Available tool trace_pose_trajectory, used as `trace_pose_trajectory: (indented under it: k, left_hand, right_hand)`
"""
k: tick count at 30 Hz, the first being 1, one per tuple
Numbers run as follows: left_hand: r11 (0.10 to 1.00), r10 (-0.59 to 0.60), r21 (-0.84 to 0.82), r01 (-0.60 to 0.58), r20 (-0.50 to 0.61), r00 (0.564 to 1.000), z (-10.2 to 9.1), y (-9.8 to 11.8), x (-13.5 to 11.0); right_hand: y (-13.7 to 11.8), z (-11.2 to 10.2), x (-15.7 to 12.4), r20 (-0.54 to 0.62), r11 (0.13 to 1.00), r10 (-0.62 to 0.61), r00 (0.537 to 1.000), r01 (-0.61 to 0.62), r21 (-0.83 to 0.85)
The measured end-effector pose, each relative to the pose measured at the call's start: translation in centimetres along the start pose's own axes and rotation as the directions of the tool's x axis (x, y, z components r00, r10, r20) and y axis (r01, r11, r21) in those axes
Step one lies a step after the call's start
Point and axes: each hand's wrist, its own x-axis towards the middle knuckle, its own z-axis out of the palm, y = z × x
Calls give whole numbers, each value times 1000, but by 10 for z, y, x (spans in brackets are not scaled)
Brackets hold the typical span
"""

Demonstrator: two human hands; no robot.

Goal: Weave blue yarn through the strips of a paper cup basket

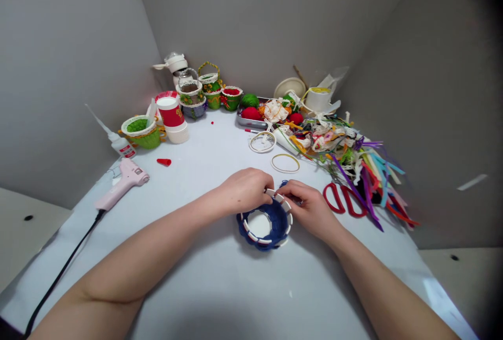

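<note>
A small cup basket (pixel 280 220), with white upright strips and dark blue yarn woven between them, stands on the table in front of me. Its round white bottom shows inside. My left hand (pixel 248 190) is closed on the far rim, fingers bent over the strips into the cup. At the far right side of the rim, my right hand (pixel 308 205) is closed, its fingertips pinching dark blue yarn against the strips. A bit of loose blue yarn (pixel 283 183) shows just behind the cup. The fingertips of both hands are partly hidden.
Red-handled scissors (pixel 345 201) lie right of my right hand, beside a pile of ribbons and lace (pixel 334 138). A pink glue gun (pixel 123 185) with a black cord and a glue bottle (pixel 121 145) are at left. Finished baskets (pixel 194 107) and a yarn tray (pixel 255 122) stand behind.
</note>
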Motion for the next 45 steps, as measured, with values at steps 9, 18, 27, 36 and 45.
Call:
trace_pose_trajectory:
  k: [9,18,27,36,45]
  left_hand:
    - [993,-111,37,115,-87,990,1,-1,3]
    - [990,-133,36,136,-89,987,4,2,2]
    - [987,-130,85,139,-99,987,5,4,2]
    - [991,-134,19,136,-93,987,1,2,0]
    - [991,-130,-30,128,-78,988,0,-2,2]
  right_hand:
    - [3,-10,0,-26,997,25,999,-27,-68]
    - [-14,-26,-5,-55,998,13,998,-16,-59]
    - [-22,-21,-7,-49,991,-105,993,100,-84]
    - [-16,-34,-7,63,960,-237,970,243,-139]
    - [-6,-39,-4,237,989,-33,971,66,-133]
